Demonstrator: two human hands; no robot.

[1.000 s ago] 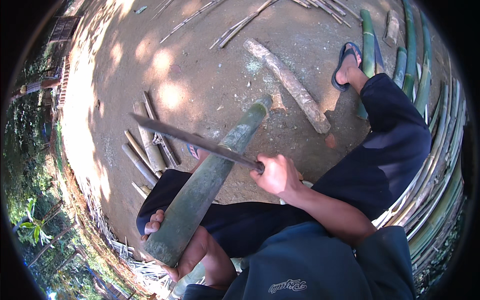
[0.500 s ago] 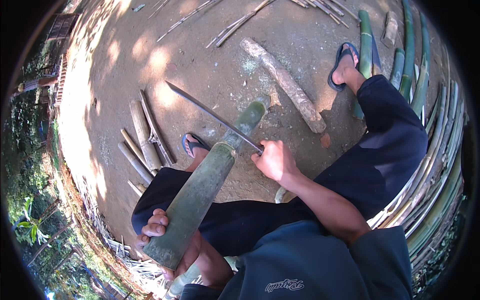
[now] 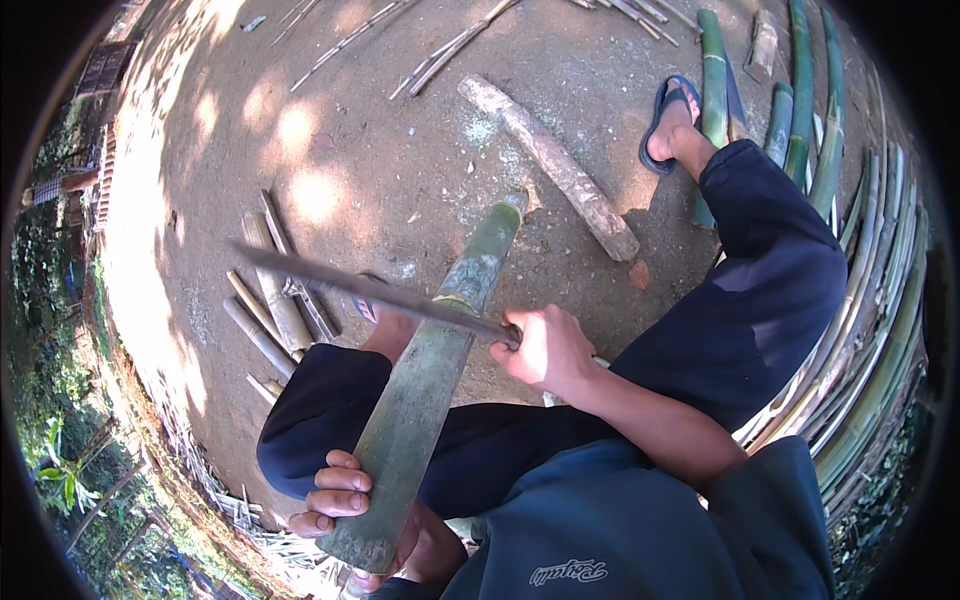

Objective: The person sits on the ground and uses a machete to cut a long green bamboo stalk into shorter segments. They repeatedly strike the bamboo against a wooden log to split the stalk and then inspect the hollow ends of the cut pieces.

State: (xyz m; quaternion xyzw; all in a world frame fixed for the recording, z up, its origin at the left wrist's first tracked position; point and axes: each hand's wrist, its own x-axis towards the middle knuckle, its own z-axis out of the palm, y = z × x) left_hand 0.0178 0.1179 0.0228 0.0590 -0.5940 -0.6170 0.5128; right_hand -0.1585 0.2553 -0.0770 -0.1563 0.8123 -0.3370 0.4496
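Note:
A thick green bamboo section [image 3: 410,410] slants from my lap up to the ground ahead, with a pale node ring near its middle. My left hand [image 3: 340,500] grips its near end, fingers curled over the left side and the palm partly hidden beneath. My right hand [image 3: 548,348] is closed round the handle of a machete [image 3: 370,288]. The long dark blade, slightly blurred, lies across the bamboo at about the node and points left. Whether the blade touches the bamboo I cannot tell.
A pale log [image 3: 550,165] lies on the dirt beyond the bamboo. Split bamboo pieces [image 3: 275,290] rest at left. Green bamboo poles [image 3: 800,90] stand out at far right, above a pile of long bamboo strips [image 3: 870,330]. My sandalled foot [image 3: 672,120] is beside a pole.
The machete has swung so its tip is lower and farther left, with its blade now over the node. My right hand has dropped slightly, and the bamboo's near end has shifted a little right.

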